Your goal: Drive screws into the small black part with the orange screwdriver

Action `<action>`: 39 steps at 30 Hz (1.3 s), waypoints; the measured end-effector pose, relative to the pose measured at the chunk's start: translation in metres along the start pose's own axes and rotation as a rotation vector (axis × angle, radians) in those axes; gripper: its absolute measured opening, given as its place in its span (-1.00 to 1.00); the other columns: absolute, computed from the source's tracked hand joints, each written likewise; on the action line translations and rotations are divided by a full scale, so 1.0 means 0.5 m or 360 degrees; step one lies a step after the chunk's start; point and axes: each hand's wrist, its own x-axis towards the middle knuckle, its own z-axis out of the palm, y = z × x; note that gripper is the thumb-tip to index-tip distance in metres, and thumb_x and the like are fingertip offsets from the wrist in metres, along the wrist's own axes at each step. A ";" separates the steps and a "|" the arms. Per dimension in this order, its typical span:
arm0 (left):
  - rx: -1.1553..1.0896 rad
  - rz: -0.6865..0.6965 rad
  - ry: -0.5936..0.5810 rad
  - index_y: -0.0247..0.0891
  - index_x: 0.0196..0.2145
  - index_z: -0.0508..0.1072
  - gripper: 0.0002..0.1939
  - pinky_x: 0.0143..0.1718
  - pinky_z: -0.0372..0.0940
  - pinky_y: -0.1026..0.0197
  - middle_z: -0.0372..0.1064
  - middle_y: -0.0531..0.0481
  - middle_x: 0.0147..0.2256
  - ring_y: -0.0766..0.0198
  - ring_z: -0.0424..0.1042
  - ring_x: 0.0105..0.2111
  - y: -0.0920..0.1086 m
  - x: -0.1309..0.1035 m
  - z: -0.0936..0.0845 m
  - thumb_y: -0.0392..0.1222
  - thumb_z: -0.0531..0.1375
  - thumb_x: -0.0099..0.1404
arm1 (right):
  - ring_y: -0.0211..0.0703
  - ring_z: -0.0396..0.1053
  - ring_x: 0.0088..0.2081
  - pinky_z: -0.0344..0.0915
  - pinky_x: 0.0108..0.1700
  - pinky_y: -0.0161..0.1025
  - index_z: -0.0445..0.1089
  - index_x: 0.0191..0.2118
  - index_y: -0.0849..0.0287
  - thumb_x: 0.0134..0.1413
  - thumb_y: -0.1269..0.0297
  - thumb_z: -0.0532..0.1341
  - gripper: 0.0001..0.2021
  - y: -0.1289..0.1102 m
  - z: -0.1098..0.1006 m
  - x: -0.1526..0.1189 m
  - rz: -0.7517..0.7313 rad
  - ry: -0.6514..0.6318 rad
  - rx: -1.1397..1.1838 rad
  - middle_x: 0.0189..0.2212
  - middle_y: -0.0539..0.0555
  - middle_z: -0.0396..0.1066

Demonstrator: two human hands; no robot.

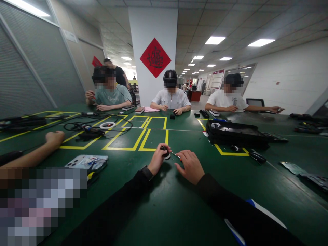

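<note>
Near the middle of the green table (151, 218), my left hand (157, 160) is closed around a small round dark part (166, 152) with a light rim. My right hand (190, 165) is just to its right, its fingers bent around a thin screwdriver (175, 155) with a bit of orange at the handle. The metal shaft points left toward the dark part; whether its tip touches the part is too small to tell. A dark band is on my left wrist.
A black tray-like housing (233, 131) lies at the right, with a black tool (257, 156) before it. Cables and a white tape roll (107, 125) lie left, near a phone (88, 161). Another person's arm (38, 150) reaches in from the left. Three people sit across the table.
</note>
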 end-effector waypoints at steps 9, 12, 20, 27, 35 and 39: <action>-0.0229 -0.0055 -0.0271 -0.26 -0.13 0.23 -0.67 -0.02 0.10 0.14 0.12 -0.15 0.05 0.20 0.19 -0.01 0.030 -0.025 0.054 -0.05 0.02 0.19 | -0.07 0.18 -0.11 0.13 -0.07 -0.11 0.09 0.01 0.17 0.03 0.31 0.05 -0.62 -0.027 0.023 0.001 0.0120 0.0207 0.0420 -0.13 0.17 0.22; 0.0099 0.0075 -0.0185 -0.23 -0.10 0.23 -0.66 -0.05 0.12 0.17 0.21 -0.11 -0.02 0.24 0.23 -0.07 0.022 -0.020 0.045 -0.06 0.02 0.19 | -0.10 0.18 -0.09 0.13 -0.06 -0.14 0.08 0.01 0.16 0.00 0.39 0.04 -0.61 -0.009 0.027 0.004 0.0217 0.0343 0.0491 -0.12 0.15 0.21; 0.1424 0.0266 -0.0065 -0.22 -0.37 0.35 -0.83 -0.28 0.13 0.21 0.26 -0.02 -0.37 0.24 0.25 -0.33 -0.030 0.002 0.009 -0.12 0.15 0.06 | -0.05 0.17 -0.10 0.01 -0.04 -0.08 0.22 -0.14 0.18 -0.13 0.46 0.09 -0.67 0.051 0.041 0.008 0.0535 0.0584 0.0239 -0.19 0.12 0.26; 0.1583 0.0181 -0.0150 -0.25 -0.46 0.36 -0.77 -0.42 0.08 0.27 0.24 -0.01 -0.46 0.26 0.24 -0.42 -0.059 0.020 0.031 -0.01 0.15 0.04 | -0.07 0.19 -0.14 -0.02 -0.07 -0.11 0.26 -0.20 0.15 -0.13 0.43 0.14 -0.73 0.038 0.036 0.006 0.0496 0.0550 0.0259 -0.22 0.09 0.30; 0.1868 0.0292 -0.0200 -0.28 -0.45 0.32 -0.81 -0.32 0.07 0.18 0.23 -0.08 -0.42 0.19 0.23 -0.35 -0.062 0.014 0.039 -0.11 0.04 0.18 | -0.14 0.26 -0.26 0.14 -0.17 -0.19 0.26 -0.15 0.18 -0.09 0.22 0.15 -0.68 0.050 0.016 0.040 0.0471 0.0414 0.0540 -0.25 0.10 0.33; 0.1948 0.0329 -0.0249 -0.29 -0.39 0.29 -0.84 -0.27 0.09 0.18 0.21 -0.07 -0.35 0.22 0.21 -0.30 -0.054 0.002 0.044 -0.16 0.00 0.21 | -0.16 0.28 -0.26 0.19 -0.21 -0.22 0.29 -0.19 0.16 -0.11 0.23 0.17 -0.70 0.157 -0.039 0.038 0.0444 0.0169 0.0447 -0.27 0.06 0.34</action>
